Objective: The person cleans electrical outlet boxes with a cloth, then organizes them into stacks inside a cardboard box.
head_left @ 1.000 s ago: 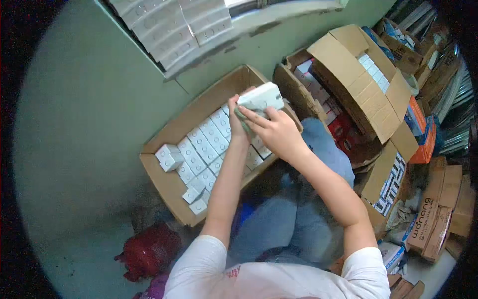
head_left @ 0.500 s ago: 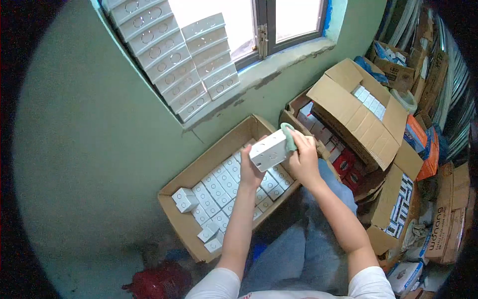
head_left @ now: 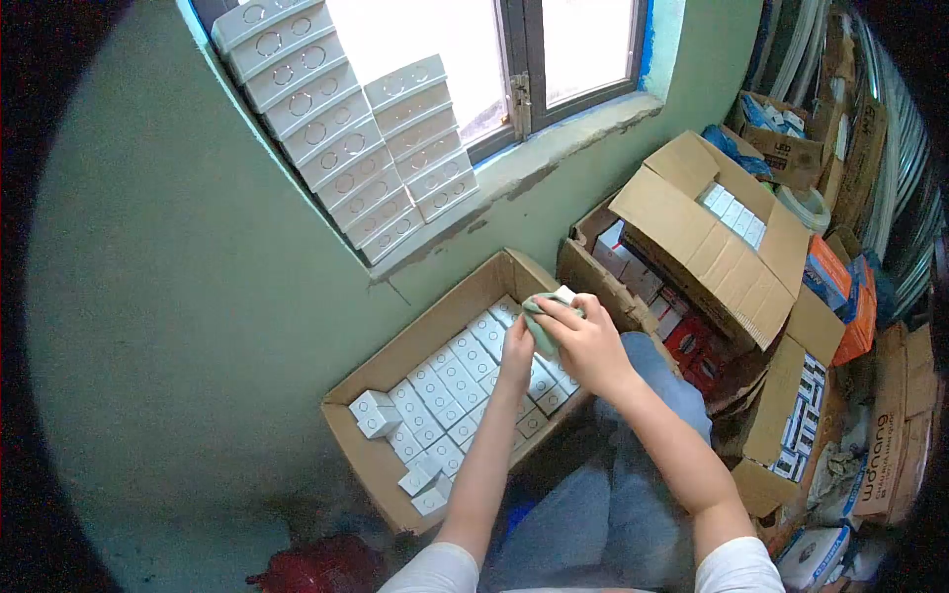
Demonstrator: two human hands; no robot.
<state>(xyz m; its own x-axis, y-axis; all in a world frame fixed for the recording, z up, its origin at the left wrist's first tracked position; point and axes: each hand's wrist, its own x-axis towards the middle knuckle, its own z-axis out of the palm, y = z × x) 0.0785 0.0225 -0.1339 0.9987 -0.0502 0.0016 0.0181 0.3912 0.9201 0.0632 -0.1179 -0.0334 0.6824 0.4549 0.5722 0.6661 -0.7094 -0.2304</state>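
Note:
My left hand [head_left: 516, 354] is closed around a white plastic electrical back box [head_left: 565, 294], of which only a corner shows past my fingers. Over its face, my right hand [head_left: 593, 348] presses a bunched green cloth [head_left: 543, 334], with the fingers closed on the cloth. Both hands are close together above an open cardboard carton [head_left: 371, 472]. Rows of similar white boxes [head_left: 435, 381] with round knockouts fill much of that carton, and a few sit loose at its left side.
Two stacks of white boxes [head_left: 341, 148] [head_left: 423, 138] stand on the windowsill [head_left: 554, 138]. To the right are an open-flapped carton [head_left: 712, 237], a carton with red and white packs [head_left: 687, 346], and orange packaging [head_left: 855, 311]. A red bag [head_left: 316, 568] lies at the lower left.
My right hand has swept the cloth leftward from the box's right end across its face. Both hands are slightly lower, and the box is now mostly covered.

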